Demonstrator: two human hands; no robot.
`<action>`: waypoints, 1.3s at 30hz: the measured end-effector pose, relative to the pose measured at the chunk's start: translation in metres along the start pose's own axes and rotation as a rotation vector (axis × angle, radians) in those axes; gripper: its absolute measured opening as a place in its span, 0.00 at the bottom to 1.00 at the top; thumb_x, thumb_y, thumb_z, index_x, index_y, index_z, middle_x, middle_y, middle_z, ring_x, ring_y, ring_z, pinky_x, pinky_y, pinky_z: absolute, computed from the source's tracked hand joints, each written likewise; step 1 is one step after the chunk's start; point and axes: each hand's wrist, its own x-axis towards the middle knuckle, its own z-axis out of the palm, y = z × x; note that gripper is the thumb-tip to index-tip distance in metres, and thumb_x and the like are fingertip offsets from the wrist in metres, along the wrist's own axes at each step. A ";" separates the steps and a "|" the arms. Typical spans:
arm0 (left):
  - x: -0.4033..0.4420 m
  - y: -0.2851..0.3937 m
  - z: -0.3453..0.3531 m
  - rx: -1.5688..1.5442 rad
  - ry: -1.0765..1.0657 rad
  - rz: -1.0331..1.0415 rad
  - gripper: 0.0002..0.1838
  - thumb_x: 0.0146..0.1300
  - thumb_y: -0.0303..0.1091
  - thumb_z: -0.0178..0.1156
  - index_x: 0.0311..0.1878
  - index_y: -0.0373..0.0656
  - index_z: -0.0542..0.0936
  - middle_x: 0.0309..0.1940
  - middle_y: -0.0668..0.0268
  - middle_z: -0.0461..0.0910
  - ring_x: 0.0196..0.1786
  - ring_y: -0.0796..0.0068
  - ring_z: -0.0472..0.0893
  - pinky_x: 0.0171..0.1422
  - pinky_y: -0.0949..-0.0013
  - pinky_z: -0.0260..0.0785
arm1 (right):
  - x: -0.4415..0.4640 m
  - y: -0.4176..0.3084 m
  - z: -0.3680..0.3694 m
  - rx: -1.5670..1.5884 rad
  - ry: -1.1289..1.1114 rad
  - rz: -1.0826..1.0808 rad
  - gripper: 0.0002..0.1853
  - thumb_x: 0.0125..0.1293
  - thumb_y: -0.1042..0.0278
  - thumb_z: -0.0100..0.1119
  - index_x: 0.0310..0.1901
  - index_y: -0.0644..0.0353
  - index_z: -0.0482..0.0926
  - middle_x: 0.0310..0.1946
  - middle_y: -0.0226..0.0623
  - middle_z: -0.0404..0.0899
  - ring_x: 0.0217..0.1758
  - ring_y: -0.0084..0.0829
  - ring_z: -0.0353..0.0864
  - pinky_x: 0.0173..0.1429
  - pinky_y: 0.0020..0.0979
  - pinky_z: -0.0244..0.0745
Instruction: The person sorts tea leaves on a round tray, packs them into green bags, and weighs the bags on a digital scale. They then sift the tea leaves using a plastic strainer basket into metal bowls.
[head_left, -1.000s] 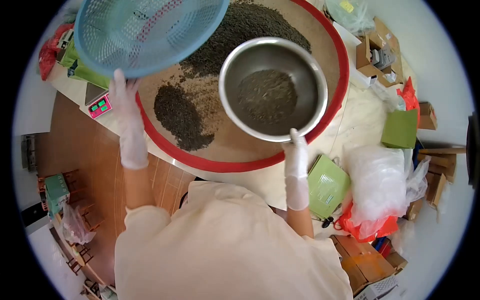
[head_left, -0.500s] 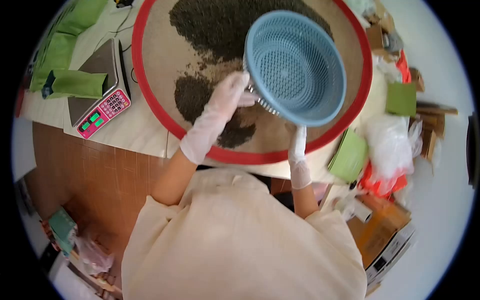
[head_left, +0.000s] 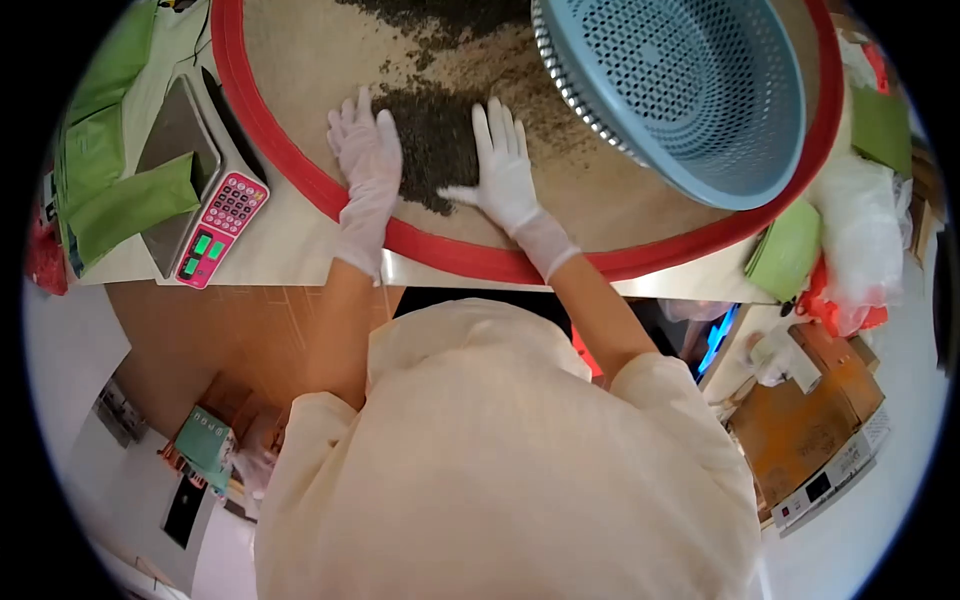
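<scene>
Both my hands wear thin white gloves and lie over a round tray (head_left: 450,245) with a red rim. My left hand (head_left: 368,155) is open, fingers pointing forward, at the left edge of a small pile of dark loose material (head_left: 432,145) that looks like tea leaves. On the pile's right side my right hand (head_left: 503,172) is spread open, thumb reaching toward the pile. Neither hand holds anything. A blue plastic colander (head_left: 690,90) rests tilted on the tray's right side, apart from my hands. Stacked with it is a perforated metallic-looking edge (head_left: 585,95).
A larger dark heap (head_left: 450,15) lies at the tray's far side. Left of the tray stands a scale (head_left: 222,225) with a pink keypad, a green bag (head_left: 135,210) lying partly over it. Right are green packets (head_left: 785,250), plastic bags (head_left: 855,230) and a cardboard box (head_left: 810,410).
Both hands have let go of the blue colander, which now sits on the tray's right side. They have moved to either side of the small pile. The view has shifted.
</scene>
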 end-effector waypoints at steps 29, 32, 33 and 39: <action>-0.015 0.185 -0.169 -1.581 -0.110 -0.052 0.17 0.73 0.37 0.44 0.54 0.40 0.77 0.56 0.65 0.75 0.59 0.72 0.72 0.65 0.70 0.62 | 0.038 -0.145 -0.163 1.310 0.566 0.270 0.21 0.73 0.59 0.45 0.61 0.61 0.71 0.58 0.34 0.73 0.58 0.26 0.72 0.64 0.30 0.67; 0.001 0.238 -0.184 -1.693 -0.230 0.101 0.17 0.72 0.39 0.48 0.54 0.39 0.78 0.53 0.63 0.76 0.57 0.72 0.73 0.64 0.70 0.64 | 0.041 -0.133 -0.208 1.471 0.731 0.187 0.21 0.72 0.58 0.45 0.60 0.61 0.71 0.57 0.36 0.74 0.57 0.30 0.74 0.64 0.32 0.67; 0.011 0.262 -0.173 -1.637 -0.230 0.155 0.18 0.72 0.40 0.48 0.56 0.40 0.77 0.55 0.63 0.76 0.59 0.72 0.72 0.66 0.70 0.61 | 0.045 -0.114 -0.222 1.483 0.749 0.189 0.23 0.73 0.57 0.45 0.62 0.62 0.70 0.57 0.37 0.74 0.57 0.29 0.74 0.63 0.30 0.67; 0.038 0.258 -0.166 -1.180 0.031 0.341 0.27 0.74 0.50 0.37 0.66 0.41 0.66 0.66 0.56 0.64 0.71 0.62 0.60 0.76 0.65 0.47 | 0.025 -0.069 -0.256 0.712 0.988 0.143 0.23 0.74 0.65 0.38 0.66 0.69 0.63 0.65 0.44 0.65 0.68 0.35 0.63 0.71 0.33 0.55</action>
